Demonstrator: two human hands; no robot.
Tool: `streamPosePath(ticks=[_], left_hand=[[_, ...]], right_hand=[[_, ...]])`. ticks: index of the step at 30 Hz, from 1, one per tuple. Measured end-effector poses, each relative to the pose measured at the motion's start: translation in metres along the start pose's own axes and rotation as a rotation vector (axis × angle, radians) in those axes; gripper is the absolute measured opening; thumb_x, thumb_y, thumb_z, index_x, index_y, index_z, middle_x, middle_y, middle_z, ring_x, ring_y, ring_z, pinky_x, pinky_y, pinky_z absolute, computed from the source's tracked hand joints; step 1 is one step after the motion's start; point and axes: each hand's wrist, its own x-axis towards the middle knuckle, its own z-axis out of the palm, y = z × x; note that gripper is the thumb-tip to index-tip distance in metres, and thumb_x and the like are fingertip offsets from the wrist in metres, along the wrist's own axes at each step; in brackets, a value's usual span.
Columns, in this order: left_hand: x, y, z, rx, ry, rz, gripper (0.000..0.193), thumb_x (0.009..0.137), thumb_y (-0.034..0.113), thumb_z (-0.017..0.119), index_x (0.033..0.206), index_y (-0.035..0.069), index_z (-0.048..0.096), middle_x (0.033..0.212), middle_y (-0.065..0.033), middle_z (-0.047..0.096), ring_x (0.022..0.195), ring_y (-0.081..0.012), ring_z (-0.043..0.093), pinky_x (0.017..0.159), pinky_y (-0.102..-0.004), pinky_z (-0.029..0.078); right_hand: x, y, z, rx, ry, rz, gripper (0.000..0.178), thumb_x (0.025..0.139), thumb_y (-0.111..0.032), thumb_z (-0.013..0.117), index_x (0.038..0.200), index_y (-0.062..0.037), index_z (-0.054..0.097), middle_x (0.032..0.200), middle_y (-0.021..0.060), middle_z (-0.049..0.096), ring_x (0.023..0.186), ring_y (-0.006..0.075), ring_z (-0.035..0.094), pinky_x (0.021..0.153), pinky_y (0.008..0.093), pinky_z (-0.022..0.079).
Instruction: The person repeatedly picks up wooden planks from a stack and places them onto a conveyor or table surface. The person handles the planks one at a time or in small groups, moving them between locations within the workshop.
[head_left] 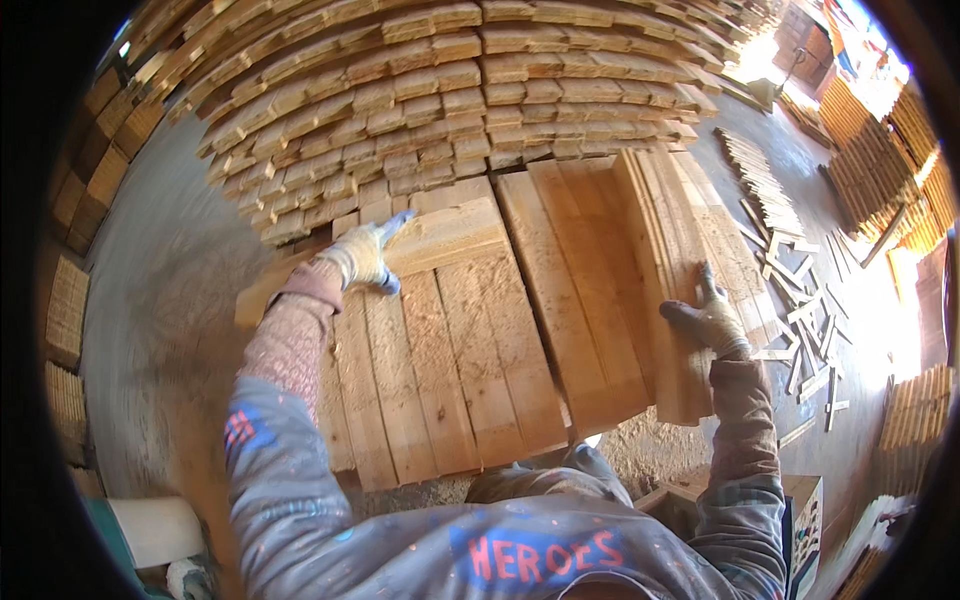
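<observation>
My left hand (362,257), in a pale glove with blue-grey fingertips, grips the left end of a wooden board (455,235) that lies crosswise. Beneath it, several flat boards (430,380) run side by side toward me, dusted with sawdust. On the right, my gloved right hand (712,318) clasps a row of wooden boards (655,240) standing on edge, its thumb on the near side and a finger stretched along them. Part of that hand's grip is hidden. Wide flat boards (575,290) lie between the hands, past a dark gap.
A tall layered stack of boards (400,110) rises directly beyond the work. Loose wood offcuts (805,310) litter the floor at right, beside a row of short slats (755,180). Stacked wood (880,150) stands far right and along the left wall (65,310). Sawdust (650,450) lies near my legs.
</observation>
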Motion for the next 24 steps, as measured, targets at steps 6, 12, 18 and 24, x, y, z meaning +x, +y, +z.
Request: streamPosePath(ticks=[6,12,18,24], left_hand=[[0.020,0.079,-0.054,-0.824,-0.122,0.202,0.109,0.066,0.043,0.094,0.151,0.001,0.039,0.112,-0.0232,0.069,0.106,-0.0294,0.068,0.088,-0.0424,0.061],[0.074,0.265,0.025,-1.588,-0.015,0.435,0.061,0.088,0.046,0.078,0.132,0.005,0.067,0.137,-0.0135,0.066,0.131,-0.0258,0.057,0.109,-0.0388,0.047],[0.089,0.392,0.091,-0.830,0.231,-0.190,0.105,0.086,0.070,0.066,0.155,-0.002,0.033,0.158,-0.0337,0.031,0.147,-0.0450,0.035,0.120,-0.0449,0.035],[0.069,0.354,0.085,-1.170,0.259,-0.018,0.113,0.088,0.061,0.071,0.164,0.005,0.008,0.161,-0.0303,0.031,0.143,-0.0389,0.043,0.117,-0.0432,0.040]], right_hand=[[0.008,0.001,-0.014,0.146,-0.061,-0.018,0.131,0.065,-0.047,0.096,0.161,0.0017,0.022,0.151,0.0300,0.048,0.141,0.0403,0.048,0.116,0.0422,0.040],[-0.004,-0.019,-0.027,0.677,-0.225,0.050,0.096,0.082,-0.019,0.087,0.155,0.0050,0.029,0.125,0.0181,0.065,0.106,0.0253,0.067,0.087,0.0317,0.056],[0.027,0.064,-0.019,0.602,-0.109,0.055,0.040,0.094,-0.019,0.076,0.121,0.0041,0.059,0.102,0.0082,0.072,0.089,0.0160,0.069,0.074,0.0278,0.054],[0.054,0.074,-0.023,0.095,-0.079,-0.114,0.076,0.095,-0.030,0.076,0.145,0.0067,0.034,0.130,0.0248,0.061,0.113,0.0305,0.065,0.090,0.0361,0.055]])
